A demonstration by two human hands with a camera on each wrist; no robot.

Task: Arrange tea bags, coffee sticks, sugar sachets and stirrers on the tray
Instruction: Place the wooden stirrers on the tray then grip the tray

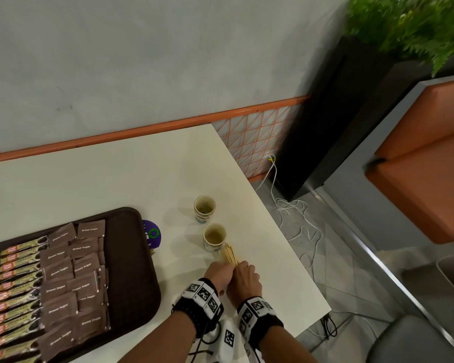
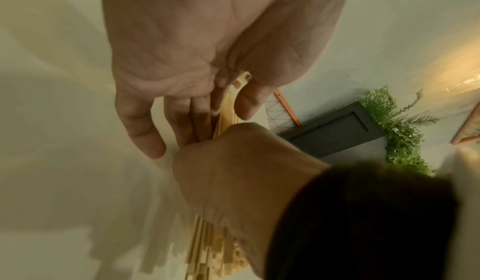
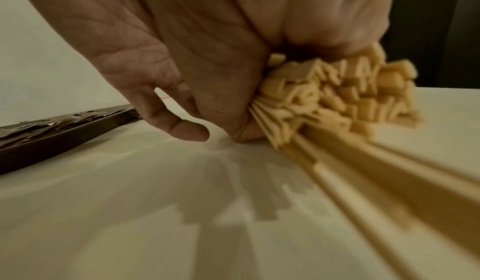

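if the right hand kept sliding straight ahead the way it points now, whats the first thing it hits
Most likely the nearer paper cup. The right hand grips the stirrers with the left hand, and their far ends already reach the cup's base; whether they touch it is unclear.

A cream bench [image 1: 110,179] is carrying a dark brown tray [image 1: 131,258] at nine o'clock. Two paper cups [image 1: 205,212] are standing at its centre, a purple disc [image 1: 152,234] is lying between them and the tray, and a bundle of wooden stirrers [image 1: 230,255] is lying at five o'clock.
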